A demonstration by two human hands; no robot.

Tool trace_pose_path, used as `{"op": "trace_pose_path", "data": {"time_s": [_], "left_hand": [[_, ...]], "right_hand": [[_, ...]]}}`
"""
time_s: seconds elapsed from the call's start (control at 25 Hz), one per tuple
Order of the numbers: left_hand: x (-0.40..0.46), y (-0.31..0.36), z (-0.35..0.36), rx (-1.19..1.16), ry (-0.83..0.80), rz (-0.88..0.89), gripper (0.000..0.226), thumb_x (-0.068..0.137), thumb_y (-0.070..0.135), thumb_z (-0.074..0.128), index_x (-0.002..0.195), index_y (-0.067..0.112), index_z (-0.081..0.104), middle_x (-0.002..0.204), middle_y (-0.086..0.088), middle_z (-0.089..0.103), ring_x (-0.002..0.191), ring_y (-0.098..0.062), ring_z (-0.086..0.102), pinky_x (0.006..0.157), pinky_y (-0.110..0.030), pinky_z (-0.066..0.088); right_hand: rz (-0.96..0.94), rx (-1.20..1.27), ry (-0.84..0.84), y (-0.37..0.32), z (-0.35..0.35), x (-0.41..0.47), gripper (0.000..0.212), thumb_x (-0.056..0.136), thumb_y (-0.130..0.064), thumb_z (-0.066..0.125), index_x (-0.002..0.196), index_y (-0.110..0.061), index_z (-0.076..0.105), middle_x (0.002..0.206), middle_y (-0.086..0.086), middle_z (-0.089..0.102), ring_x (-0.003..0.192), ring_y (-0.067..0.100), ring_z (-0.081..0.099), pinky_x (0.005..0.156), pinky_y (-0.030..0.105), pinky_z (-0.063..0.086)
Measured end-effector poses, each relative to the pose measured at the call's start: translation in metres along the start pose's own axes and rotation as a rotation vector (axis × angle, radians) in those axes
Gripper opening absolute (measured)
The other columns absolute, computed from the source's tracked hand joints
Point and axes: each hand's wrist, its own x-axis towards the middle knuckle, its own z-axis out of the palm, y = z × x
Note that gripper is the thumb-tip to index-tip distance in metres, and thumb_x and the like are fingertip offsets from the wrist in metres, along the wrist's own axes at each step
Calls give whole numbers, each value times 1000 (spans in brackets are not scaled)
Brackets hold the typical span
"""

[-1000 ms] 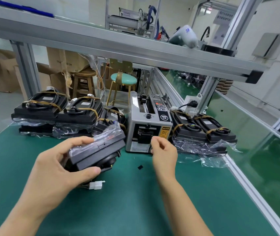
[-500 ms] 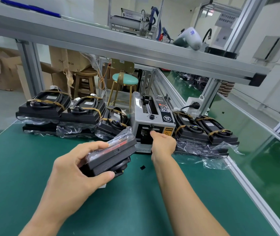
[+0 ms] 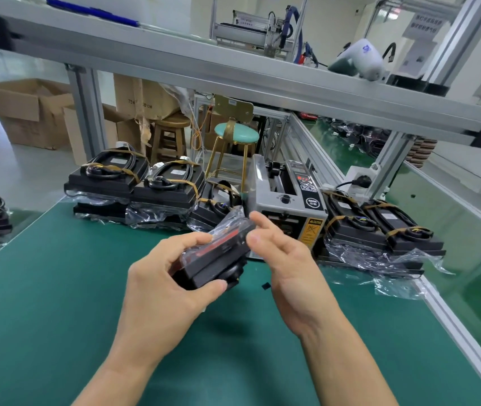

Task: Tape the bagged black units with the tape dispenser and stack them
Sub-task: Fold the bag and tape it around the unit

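Head view: the left hand (image 3: 160, 284) grips one bagged black unit (image 3: 218, 254) above the green bench mat (image 3: 57, 288), thumb curled under the near lower edge and fingers wrapped over the top face, with loose clear bag film bunched at the unit's far end. The unit's long axis runs from about 7 o'clock, at the left palm, to about 1 o'clock, where its free end points at the front of the tape dispenser (image 3: 287, 212). The right hand (image 3: 286, 259) sits just beside that free end, at roughly 3 o'clock from the unit, palm turned toward it and fingers spread and relaxed. Its fingertips (image 3: 255, 237) lie at the bunched film; whether they touch it, or carry a strip of tape, cannot be told. The dispenser stands at 12 o'clock from both hands, and the right hand is the nearer of the two to its outlet. Judgement: the coming move depends on the unit's free end facing the right fingertips, so that tape can be laid across the folded bag mouth while the left hand holds the axis steady. Taped units (image 3: 380, 230) are stacked at 2 o'clock, just beside the dispenser; further units (image 3: 136, 186) lie at 10 to 11 o'clock.
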Motion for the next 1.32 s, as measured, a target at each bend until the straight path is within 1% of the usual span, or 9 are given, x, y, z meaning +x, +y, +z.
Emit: {"op": "trace_pose_path", "data": {"time_s": [0.16,0.4,0.56,0.72,0.84,0.96,1.04,1.16,1.32], "left_hand": [[-2,-2,2,22,37,8,58,48,19,85,98,41,66,92,16,70,80,-1,66,72,-8,47],[-2,-3,2,56,32,23,60,50,7,90,96,38,68,94,16,69,83,-2,65,73,-8,46],[-3,0,3,42,40,13,55,48,17,87,95,38,68,93,17,69,82,-1,65,72,-6,44],[-3,-1,2,59,39,14,60,51,2,89,95,37,68,93,15,70,83,-2,65,73,-6,44],[-3,0,2,76,43,26,60,51,2,89,95,37,68,93,16,70,82,-1,65,72,-5,44],[-3,1,2,72,54,22,60,51,2,89,94,38,68,92,18,69,81,0,65,71,-4,43],[-3,1,2,61,57,11,60,51,2,89,94,38,68,91,17,69,81,0,65,71,-4,44],[-5,1,2,60,55,5,60,50,3,89,95,37,69,91,16,70,80,-1,65,71,-6,46],[-6,-1,-2,-26,72,-24,55,44,18,86,94,36,70,88,12,71,71,-3,66,61,-10,50]], "right_hand": [[-69,-39,-1,5,8,-6,14,83,-15,69,70,-18,74,133,-25,52,122,-11,47,90,16,32],[-94,-108,39,5,9,-3,14,82,-10,69,70,-16,75,134,-19,52,121,-9,49,93,19,34],[-121,-140,64,8,11,-1,19,81,-8,70,65,-18,73,131,-19,53,118,-11,50,95,19,35],[-136,-166,85,9,13,0,24,81,-8,71,61,-21,73,129,-18,53,117,-9,51,97,22,37],[-151,-226,105,10,13,0,24,81,-9,72,61,-22,72,127,-20,54,115,-12,51,102,24,37],[-177,-239,161,13,14,0,17,79,-4,72,76,-20,68,120,-17,58,108,-7,57,93,18,44],[-156,-131,182,15,15,1,28,82,1,69,98,-19,58,116,-8,61,101,-5,60,81,12,47],[-98,-32,161,20,21,-1,44,85,-4,67,112,-34,49,123,-7,57,112,0,56,88,18,46],[-150,-156,89,24,29,-2,65,67,-22,79,116,-46,45,125,-16,54,113,-5,54,96,20,46]]}}
